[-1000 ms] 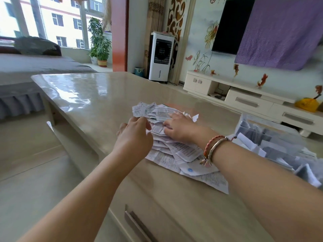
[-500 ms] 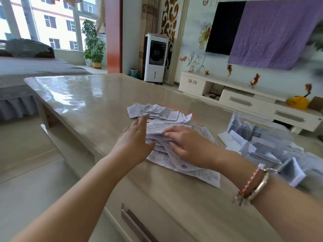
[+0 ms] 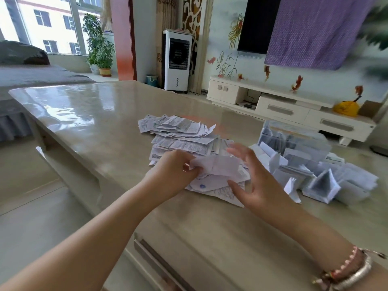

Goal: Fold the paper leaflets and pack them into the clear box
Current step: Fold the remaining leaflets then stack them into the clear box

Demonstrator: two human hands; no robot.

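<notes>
Head view, one moment, contents listed as seen.

Table [image 3: 100, 114]: glossy beige top, with a drawer handle [image 3: 159, 263] on the near front.

Loose leaflets [image 3: 180, 135]: a spread heap of printed white sheets laid flat at the middle of the table, overlapping one another.

Held leaflet [image 3: 218, 164]: a single pale sheet, blurred, lifted just above the near edge of the heap. Its left end is pinched by the left hand [image 3: 174, 173], whose fingers are curled around the paper edge.

Right hand [image 3: 256, 181]: positioned at the right end of the held leaflet, fingers spread and mostly straight, thumb extended below the sheet. Nothing is clasped by it; whether the fingertips touch the paper cannot be told because of blur. Beaded and metal bracelets [image 3: 348, 269] are worn on the right wrist.

Clear box [image 3: 294, 141]: set on the table to the right of the heap, with folded sheets seen standing inside it.

Folded leaflets [image 3: 321, 185]: a cluster of small folded pieces piled on the table in front of and beside the box, some standing tent-like.
</notes>
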